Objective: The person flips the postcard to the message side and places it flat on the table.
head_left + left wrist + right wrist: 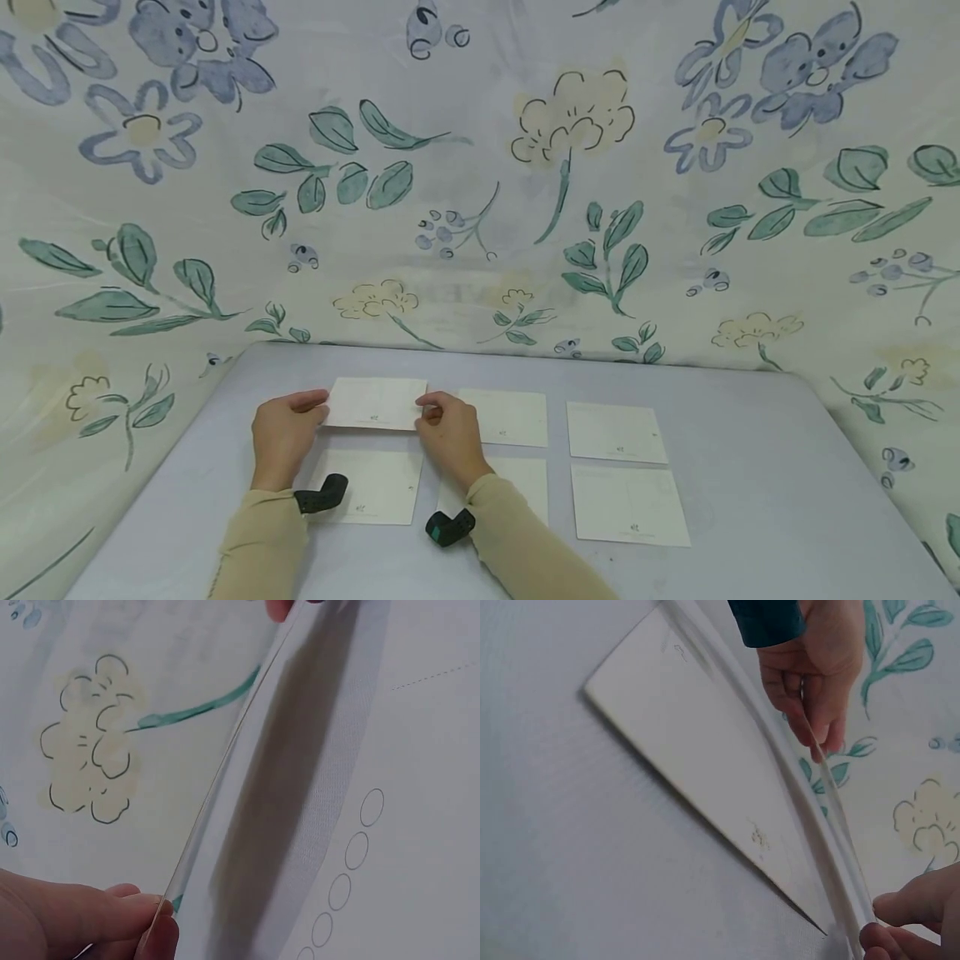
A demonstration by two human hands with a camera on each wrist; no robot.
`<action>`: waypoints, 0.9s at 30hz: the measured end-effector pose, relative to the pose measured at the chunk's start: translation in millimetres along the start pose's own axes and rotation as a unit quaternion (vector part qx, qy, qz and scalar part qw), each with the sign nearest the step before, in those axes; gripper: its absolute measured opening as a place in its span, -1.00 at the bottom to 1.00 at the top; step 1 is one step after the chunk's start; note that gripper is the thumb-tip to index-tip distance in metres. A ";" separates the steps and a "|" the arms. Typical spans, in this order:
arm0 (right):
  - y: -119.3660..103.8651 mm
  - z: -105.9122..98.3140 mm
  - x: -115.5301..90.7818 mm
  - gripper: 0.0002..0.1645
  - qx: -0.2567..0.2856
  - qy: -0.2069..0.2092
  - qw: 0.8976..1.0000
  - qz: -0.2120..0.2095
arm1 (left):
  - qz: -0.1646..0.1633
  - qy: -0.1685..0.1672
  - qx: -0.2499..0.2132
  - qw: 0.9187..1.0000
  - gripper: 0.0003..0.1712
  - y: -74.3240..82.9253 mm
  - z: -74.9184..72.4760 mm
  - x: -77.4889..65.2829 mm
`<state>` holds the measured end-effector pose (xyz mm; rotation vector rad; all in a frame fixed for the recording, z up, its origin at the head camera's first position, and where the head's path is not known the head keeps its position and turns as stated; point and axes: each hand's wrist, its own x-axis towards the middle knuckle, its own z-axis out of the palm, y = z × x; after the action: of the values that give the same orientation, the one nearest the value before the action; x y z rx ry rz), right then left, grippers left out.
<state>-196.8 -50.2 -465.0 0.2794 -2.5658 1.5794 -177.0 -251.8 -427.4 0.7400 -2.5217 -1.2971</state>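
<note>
Both hands hold a white postcard (pixel 375 402) by its short sides over the far left of the table. My left hand (pixel 285 437) pinches the left edge between thumb and fingers. The right hand (pixel 452 433) grips the opposite edge. In the left wrist view the postcard appears almost edge-on, raised, with a dark shadow beneath it. The right wrist view shows the left hand (pixel 814 682) and right hand (pixel 919 915) at its two ends. Another postcard (pixel 375 483) lies just below the held one, partly hidden by the left wrist.
More white postcards lie flat in two rows: one (pixel 517 419) beside the right hand, one (pixel 525 483) partly under the right forearm, and two (pixel 615 433) farther right. They rest on a pale table (pixel 757 483). A flower-printed cloth (pixel 480 250) hangs behind.
</note>
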 end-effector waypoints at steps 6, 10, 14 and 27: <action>1.7 1.6 0.7 -0.74 -0.011 -0.008 1.000 0.006 | 0.010 0.012 0.026 1.000 -0.71 -0.6 2.0 -1.1; 3.0 2.2 0.4 -0.74 -0.016 -0.016 1.000 0.012 | 0.018 0.002 0.034 0.999 -0.70 -2.1 2.9 -1.4; 1.8 1.6 -0.4 -0.74 -0.021 -0.024 0.999 0.010 | 0.023 -0.006 0.041 0.999 -0.68 -3.7 3.6 -1.3; 2.3 3.7 -0.1 -0.74 -0.059 -0.030 0.998 0.000 | 0.031 -0.015 0.055 0.998 -0.67 -5.3 6.3 -1.4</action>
<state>-197.2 -52.5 -468.7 0.3211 -2.6916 1.4327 -176.5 -249.2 -435.3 0.6639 -2.6341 -1.1669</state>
